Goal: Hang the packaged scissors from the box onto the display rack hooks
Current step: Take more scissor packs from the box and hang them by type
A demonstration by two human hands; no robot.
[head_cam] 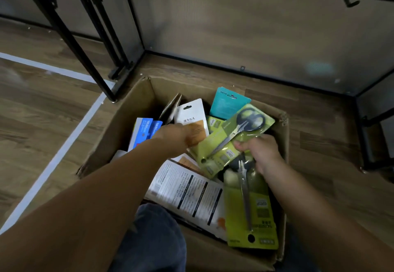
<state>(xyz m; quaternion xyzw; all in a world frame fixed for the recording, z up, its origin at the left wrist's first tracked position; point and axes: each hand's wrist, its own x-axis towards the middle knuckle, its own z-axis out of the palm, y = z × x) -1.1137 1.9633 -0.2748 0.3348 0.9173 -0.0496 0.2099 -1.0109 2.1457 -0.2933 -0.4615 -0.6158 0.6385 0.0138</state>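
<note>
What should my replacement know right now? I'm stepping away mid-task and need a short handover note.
Right hand: grips a green scissors pack, lifted over the cardboard box.
Left hand: reaching in at a white and orange pack; blurred, grip unclear.
In the box: another green scissors pack, a teal pack, blue packs.
Done: nothing seen hung; the rack hooks in view are bare.
Left: hang every pack.
</note>
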